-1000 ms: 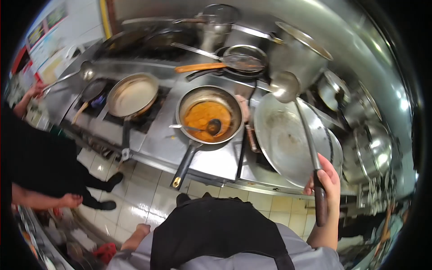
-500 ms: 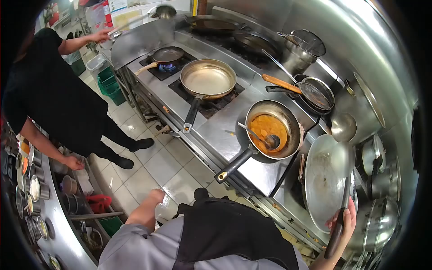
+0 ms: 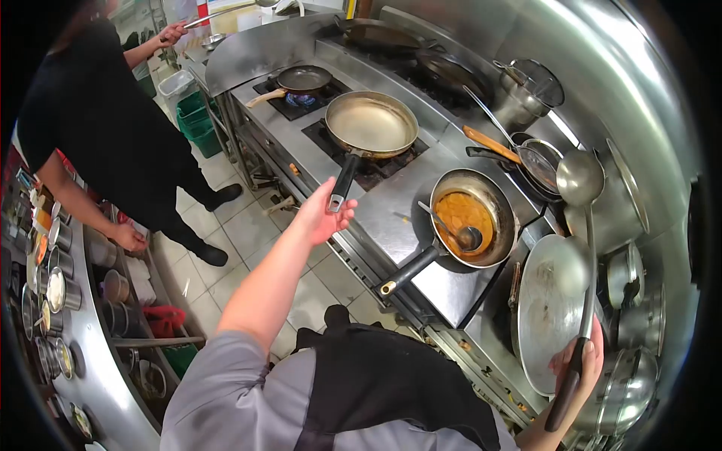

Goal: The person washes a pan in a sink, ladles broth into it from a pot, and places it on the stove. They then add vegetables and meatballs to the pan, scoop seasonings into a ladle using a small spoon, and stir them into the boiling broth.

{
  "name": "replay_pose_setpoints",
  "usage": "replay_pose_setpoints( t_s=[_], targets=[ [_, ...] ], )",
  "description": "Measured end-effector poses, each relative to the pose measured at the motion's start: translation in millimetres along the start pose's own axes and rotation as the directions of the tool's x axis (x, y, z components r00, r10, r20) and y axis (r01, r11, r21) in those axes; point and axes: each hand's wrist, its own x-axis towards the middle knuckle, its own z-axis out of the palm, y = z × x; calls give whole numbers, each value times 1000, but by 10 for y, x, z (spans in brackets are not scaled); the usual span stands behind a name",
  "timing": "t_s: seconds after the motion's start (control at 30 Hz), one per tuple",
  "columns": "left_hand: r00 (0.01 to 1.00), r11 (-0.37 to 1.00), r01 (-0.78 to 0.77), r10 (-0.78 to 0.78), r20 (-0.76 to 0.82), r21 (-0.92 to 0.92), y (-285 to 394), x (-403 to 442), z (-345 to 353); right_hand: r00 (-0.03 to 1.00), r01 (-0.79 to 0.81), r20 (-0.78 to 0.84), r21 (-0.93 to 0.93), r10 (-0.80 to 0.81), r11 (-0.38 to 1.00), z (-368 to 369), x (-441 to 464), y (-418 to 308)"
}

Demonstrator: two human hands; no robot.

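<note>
My left hand (image 3: 325, 213) is at the handle end of a wide frying pan (image 3: 371, 124). Its fingers are apart around the handle tip, not closed on it. In my right hand (image 3: 583, 363) is the dark handle of a long steel ladle (image 3: 580, 178), its bowl raised above a large wok (image 3: 538, 323). A deeper pan (image 3: 500, 199) between my hands holds orange sauce (image 3: 460, 207), with a spoon (image 3: 468, 238) resting in it. The frying pan sits on a burner, its inside bare.
A small pan (image 3: 304, 78) stands over a blue flame. Strainers (image 3: 538, 164) and a pot (image 3: 519, 105) line the back right. At left a co-worker (image 3: 105, 128) holds a long-handled tool beside a counter (image 3: 105, 361) with metal containers.
My left hand has reached up and forward to the frying pan's handle. The ladle in my right hand has risen above the wok. The view has shifted slightly.
</note>
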Motion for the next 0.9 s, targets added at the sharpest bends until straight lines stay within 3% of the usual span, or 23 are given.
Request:
replay_pose_setpoints(
  t_s=[0.07, 0.17, 0.27, 0.53, 0.67, 0.8, 0.9],
  targets=[
    [1000, 998, 21, -20, -17, 53, 29, 107, -14, 1000, 27, 3, 10, -27, 1000, 186, 56, -63],
    [995, 994, 36, -26, -101, 104, 79, 61, 82, 980, 129, 154, -16, -125, 992, 407, 160, -98],
    [994, 992, 6, 8, -112, 125, 179, 11, 8, 969, 120, 219, -11, -115, 993, 683, 233, -159],
    [993, 990, 29, -13, -114, 141, 388, -100, -67, 911, -99, 410, 100, 49, 990, 1473, 458, -86],
    [1000, 999, 10, -9, -28, 48, 412, -89, -199, 795, -184, 594, 42, 124, 982, 1761, 802, 116],
    [989, 995, -84, 90, -115, 61, 265, -312, -407, 735, -275, 634, -43, 239, 961, 1920, 1161, 369],
    [978, 980, 19, 22, -208, 196, -80, -445, -932, 673, -316, 671, -118, 310, 941, 2005, 1434, 538]
  ],
)
